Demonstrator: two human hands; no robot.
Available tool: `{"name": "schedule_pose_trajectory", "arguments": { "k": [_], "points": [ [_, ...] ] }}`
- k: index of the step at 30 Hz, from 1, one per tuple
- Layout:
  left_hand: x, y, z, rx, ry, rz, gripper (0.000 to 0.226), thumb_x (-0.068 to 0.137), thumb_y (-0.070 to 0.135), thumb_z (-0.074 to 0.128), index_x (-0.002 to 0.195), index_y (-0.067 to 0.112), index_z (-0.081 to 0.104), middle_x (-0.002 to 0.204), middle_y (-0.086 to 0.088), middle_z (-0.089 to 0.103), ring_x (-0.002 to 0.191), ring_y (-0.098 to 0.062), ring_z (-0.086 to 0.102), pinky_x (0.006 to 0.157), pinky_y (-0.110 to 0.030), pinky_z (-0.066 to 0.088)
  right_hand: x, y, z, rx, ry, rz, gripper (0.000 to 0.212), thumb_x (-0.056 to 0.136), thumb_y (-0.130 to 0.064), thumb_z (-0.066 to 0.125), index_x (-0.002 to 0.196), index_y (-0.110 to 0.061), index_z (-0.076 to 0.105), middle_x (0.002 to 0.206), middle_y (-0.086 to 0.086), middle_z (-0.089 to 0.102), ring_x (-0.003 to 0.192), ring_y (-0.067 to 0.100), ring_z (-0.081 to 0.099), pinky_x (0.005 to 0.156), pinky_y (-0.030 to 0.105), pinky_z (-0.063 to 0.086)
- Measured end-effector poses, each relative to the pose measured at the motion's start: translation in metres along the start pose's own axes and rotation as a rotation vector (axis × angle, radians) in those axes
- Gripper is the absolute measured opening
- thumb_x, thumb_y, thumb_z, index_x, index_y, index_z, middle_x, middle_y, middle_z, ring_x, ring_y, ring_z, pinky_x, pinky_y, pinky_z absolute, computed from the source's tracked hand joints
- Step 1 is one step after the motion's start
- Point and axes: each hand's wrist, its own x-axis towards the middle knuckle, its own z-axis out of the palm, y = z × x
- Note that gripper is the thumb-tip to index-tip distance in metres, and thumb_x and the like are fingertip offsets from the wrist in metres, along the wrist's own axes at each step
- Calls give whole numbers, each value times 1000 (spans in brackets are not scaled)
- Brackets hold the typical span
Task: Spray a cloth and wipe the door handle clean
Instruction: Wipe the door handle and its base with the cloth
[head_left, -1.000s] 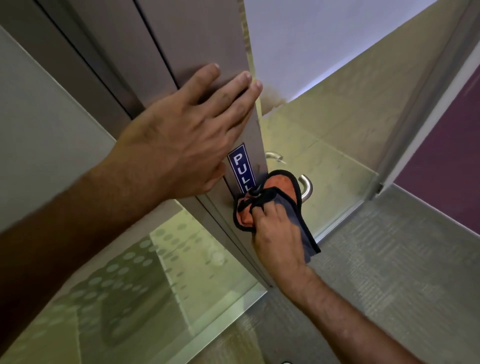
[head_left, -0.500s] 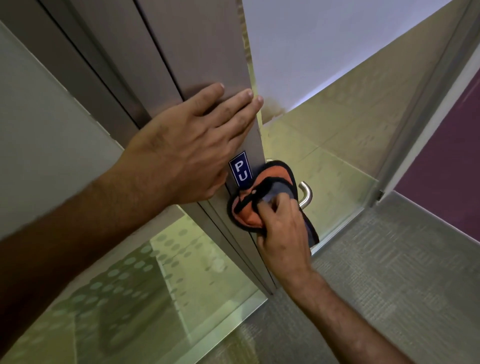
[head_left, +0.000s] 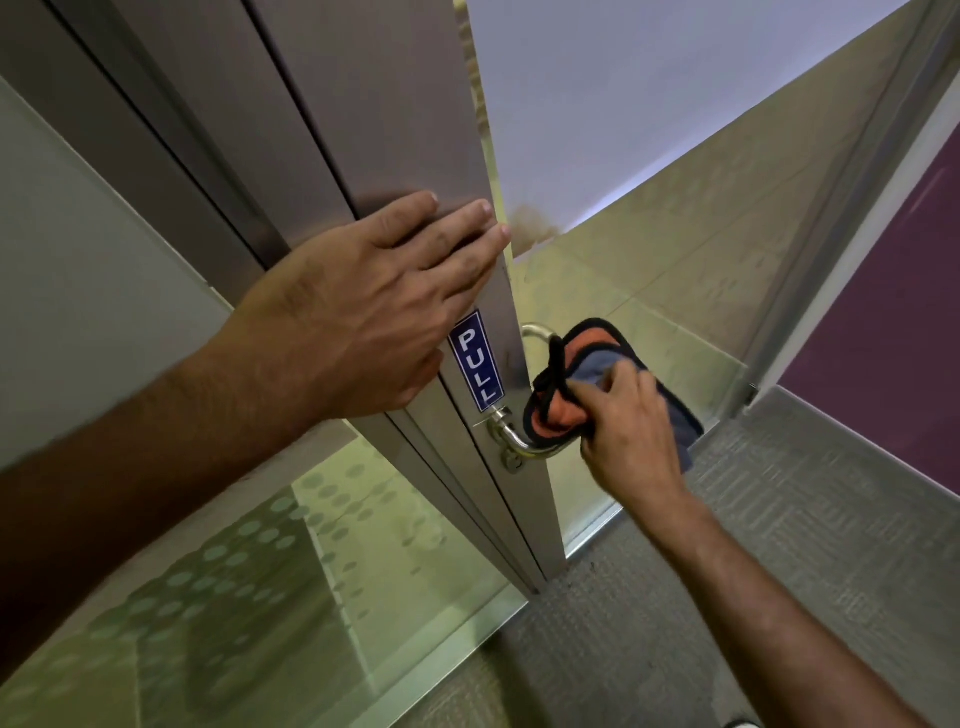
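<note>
Grey door (head_left: 405, 104) steadied by flat left hand (head_left: 363, 322); right hand (head_left: 623, 421) grips orange-grey cloth (head_left: 576, 384) round steel handle (head_left: 511, 441).

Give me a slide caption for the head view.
Right hand wipes the door handle with an orange cloth; left hand braces the door.

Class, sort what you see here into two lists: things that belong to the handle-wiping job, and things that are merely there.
Part of the job:
cloth
door handle
right hand, gripping the cloth
left hand, flat on the door

Merely there:
PULL sign
carpet
</note>
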Motion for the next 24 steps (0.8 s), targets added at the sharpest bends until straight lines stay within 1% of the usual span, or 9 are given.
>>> {"name": "schedule_pose_trajectory", "arguments": {
  "k": [4,8,10,13,15,17,20,22,24],
  "points": [
    [-1,-1,2,29,5,-8,83,95,43,-2,163,-4,-2,176,-22,-3,165,-36,5,132,-51,10,30,28,3,250,-42,64,37,90,-5,63,122,-24,69,113,-1,47,103,19,45,81,33,45],
    [0,-1,1,47,7,-11,85,95,45,-2,163,-4,1,176,-23,1,164,-36,7,131,-51,12,33,46,2,1049,-144,340,17,93,-19,71,110,-19,76,107,0,77,102,19,71,87,30,56],
    [1,0,2,46,20,-18,85,94,46,-1,163,-4,3,176,-22,2,164,-36,9,131,-50,13,29,48,2,1290,-168,488,12,92,-28,73,100,-21,79,95,-2,81,93,16,74,77,25,59],
    [2,-1,2,33,33,-24,83,94,43,-2,164,-3,3,177,-20,1,165,-35,8,131,-51,11,11,33,1,1265,122,618,19,96,-14,64,91,-28,75,84,-11,80,87,9,73,68,17,57],
    [1,0,5,11,60,-24,82,95,41,-1,164,-3,4,177,-20,3,165,-35,9,130,-51,11,-4,14,-2,1160,395,511,14,93,-12,67,94,-25,71,92,0,75,90,16,72,70,33,61],
    [0,-1,4,-2,73,-31,81,96,41,0,164,-3,7,177,-19,7,164,-33,12,130,-51,13,-10,-12,-12,1071,484,253,18,90,-4,70,99,-19,68,96,8,64,90,27,65,69,47,57],
    [0,-1,1,-14,68,-40,80,96,42,3,165,-1,6,177,-17,6,165,-33,10,130,-50,11,6,-44,-29,1101,458,-72,14,91,-15,71,104,-19,69,96,1,62,89,21,63,67,33,50],
    [0,-1,0,-25,78,-41,80,98,44,8,165,1,7,177,-17,6,165,-32,10,130,-50,11,21,-63,-29,974,446,-236,12,90,-9,72,98,-15,66,96,-7,58,88,10,59,68,24,44],
    [0,-2,-1,-23,109,-45,80,98,45,14,165,1,14,176,-16,14,164,-32,16,128,-49,13,26,-78,-14,819,464,-297,13,89,-2,69,100,-9,66,102,-5,57,90,13,58,70,27,46]
  ]
}}
